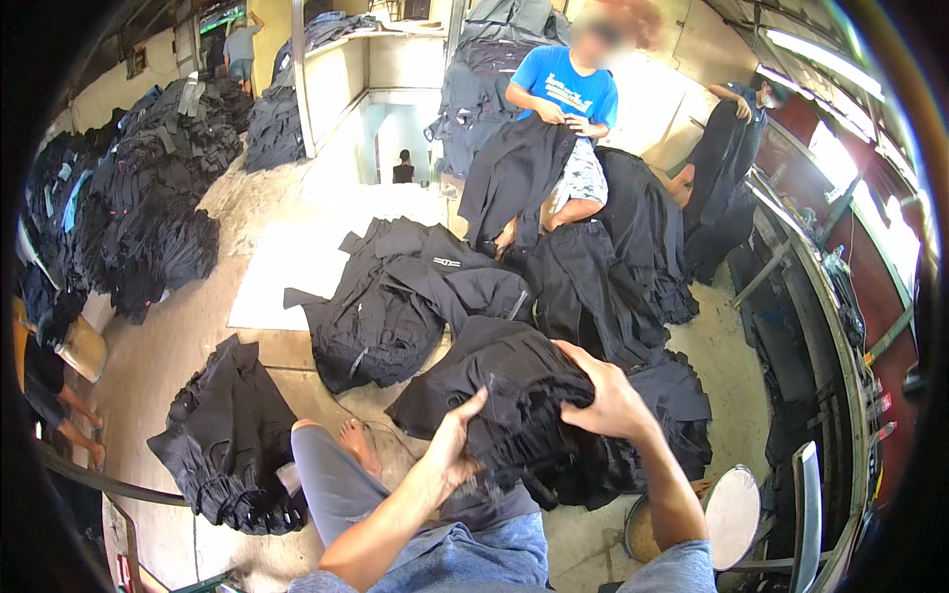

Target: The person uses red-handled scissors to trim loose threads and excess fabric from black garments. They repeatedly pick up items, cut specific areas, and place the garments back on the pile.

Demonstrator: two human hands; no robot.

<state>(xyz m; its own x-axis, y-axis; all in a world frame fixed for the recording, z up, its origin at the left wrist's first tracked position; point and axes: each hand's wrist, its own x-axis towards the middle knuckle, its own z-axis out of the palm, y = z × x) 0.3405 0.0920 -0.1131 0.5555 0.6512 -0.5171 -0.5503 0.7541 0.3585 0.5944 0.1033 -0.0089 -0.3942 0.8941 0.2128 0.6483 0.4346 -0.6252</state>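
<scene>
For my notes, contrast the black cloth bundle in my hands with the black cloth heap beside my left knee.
The black cloth bundle is held by your left hand and right hand; the black cloth heap is in neither. The bundle is central, the heap further left. Both are creased.

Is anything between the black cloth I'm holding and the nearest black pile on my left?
Yes: your left leg and a bare foot are between the black cloth and black pile. Nothing visible separates your left hand or right hand from the cloth.
</scene>
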